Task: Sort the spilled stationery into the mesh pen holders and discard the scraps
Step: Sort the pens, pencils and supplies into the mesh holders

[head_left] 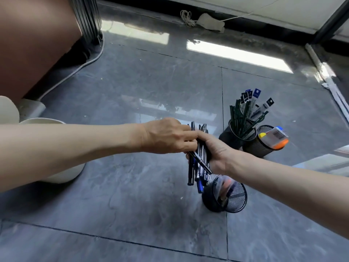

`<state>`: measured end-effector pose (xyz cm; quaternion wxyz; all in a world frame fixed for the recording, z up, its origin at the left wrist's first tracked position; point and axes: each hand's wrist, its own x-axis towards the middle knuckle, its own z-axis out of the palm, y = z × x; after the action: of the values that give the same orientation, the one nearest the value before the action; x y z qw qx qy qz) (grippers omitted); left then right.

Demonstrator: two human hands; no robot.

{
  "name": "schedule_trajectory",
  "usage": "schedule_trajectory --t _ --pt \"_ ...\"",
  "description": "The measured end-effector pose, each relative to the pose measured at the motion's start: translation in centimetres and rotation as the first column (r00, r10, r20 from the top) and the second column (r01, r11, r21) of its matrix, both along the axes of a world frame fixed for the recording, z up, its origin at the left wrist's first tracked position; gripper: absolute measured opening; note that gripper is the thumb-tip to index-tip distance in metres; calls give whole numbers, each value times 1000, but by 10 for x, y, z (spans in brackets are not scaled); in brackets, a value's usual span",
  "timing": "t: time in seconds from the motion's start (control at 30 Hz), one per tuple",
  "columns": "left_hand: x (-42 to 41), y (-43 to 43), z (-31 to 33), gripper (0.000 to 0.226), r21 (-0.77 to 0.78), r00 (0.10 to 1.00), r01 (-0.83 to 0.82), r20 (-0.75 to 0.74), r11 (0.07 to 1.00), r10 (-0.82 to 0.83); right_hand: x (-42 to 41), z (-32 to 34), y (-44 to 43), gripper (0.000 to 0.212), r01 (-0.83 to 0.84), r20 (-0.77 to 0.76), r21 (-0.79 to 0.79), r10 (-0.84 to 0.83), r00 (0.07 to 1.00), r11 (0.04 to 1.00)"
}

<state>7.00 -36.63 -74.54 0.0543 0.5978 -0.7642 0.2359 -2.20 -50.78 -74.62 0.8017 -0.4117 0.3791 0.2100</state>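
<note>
Right hand [217, 154] is wrapped round a bundle of pens [200, 163], mostly black and blue barrels, held roughly upright with the lower ends hanging free below the fist. Left hand [166, 137] reaches in from the opposite side. Its fingertips are closed on the upper part of the same bundle, either squaring it up or picking one pen out; which one, I cannot tell.

Directly under the grip, just past the dangling tips, stands a black mesh pen holder [236, 197]. It leans toward the camera and has only a few pens in it, with plenty of room left. This is probably where the bundle goes.

Beyond the grip, on the right hand's side, two more holders stand touching each other:
- pencil holder [229, 138], packed with green pencils [239, 120] and carded refill packets [255, 103]
- marker holder [255, 148], carrying a packaged set with yellow, orange and blue ends [273, 138]

Progress, as a judgement: well along. Two holders look finished and the third is partly filled. No loose stationery shows on the grey tile floor [132, 195] around the grip. What is left is to drop the held bundle into the near holder.

Scraps: a few pale specks lie on the tiles far beyond the left hand, too small to identify. A white bin [43, 121] sits under the left forearm, its contents hidden. I cannot tell whether the discarding is done.
</note>
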Motion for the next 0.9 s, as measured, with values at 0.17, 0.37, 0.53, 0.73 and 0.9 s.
schedule_trajectory --t 0.17,0.37,0.53,0.73,0.9 --pt "-5 7 7 14 -6 996 -62 -58 998 62 -8 12 3 31 -81 43 -60 84 996 995" --pt "-16 12 21 20 -73 998 -64 1 995 65 -4 13 -2 16 -93 25 -136 98 995 986" --pt "-20 8 13 30 -107 984 -155 -101 982 144 -3 19 0 16 -50 81 -75 56 995 996" --pt "-25 8 10 38 -18 927 -280 -264 960 266 -5 25 7 22 87 78 4 -87 993 996" --pt "-24 7 10 29 -15 953 -244 -187 970 237 -9 36 4 28 155 106 19 -156 982 988"
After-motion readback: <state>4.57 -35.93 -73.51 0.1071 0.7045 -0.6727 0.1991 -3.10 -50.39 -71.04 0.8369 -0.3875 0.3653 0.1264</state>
